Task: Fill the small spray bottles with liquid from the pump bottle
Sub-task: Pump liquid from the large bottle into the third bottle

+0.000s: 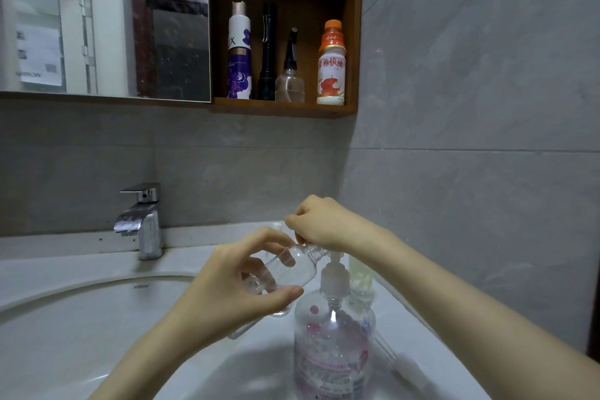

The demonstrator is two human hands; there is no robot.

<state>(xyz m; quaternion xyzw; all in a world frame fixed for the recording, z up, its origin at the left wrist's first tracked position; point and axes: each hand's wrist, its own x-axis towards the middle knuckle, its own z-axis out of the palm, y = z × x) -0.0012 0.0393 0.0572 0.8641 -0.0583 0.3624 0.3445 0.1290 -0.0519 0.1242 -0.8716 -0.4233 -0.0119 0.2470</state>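
Note:
A large clear pump bottle (pixel 331 344) with pink dots stands on the white counter at the sink's right edge. My left hand (pixel 237 282) grips a small clear bottle (pixel 292 266), tilted with its open neck up against the pump's nozzle. My right hand (pixel 319 226) curls over the white pump head, which it mostly hides. A detached spray cap with its thin tube (pixel 407 367) lies on the counter to the right of the pump bottle. Another small bottle with pale yellowish contents (pixel 360 276) stands behind the pump bottle.
A white basin (pixel 81 328) fills the lower left, with a chrome tap (pixel 143 221) behind it. Above, a wooden shelf (pixel 285 107) holds a purple-white bottle, a black torch, a clear spray bottle (pixel 290 75) and an orange-capped drink bottle. A grey tiled wall closes in on the right.

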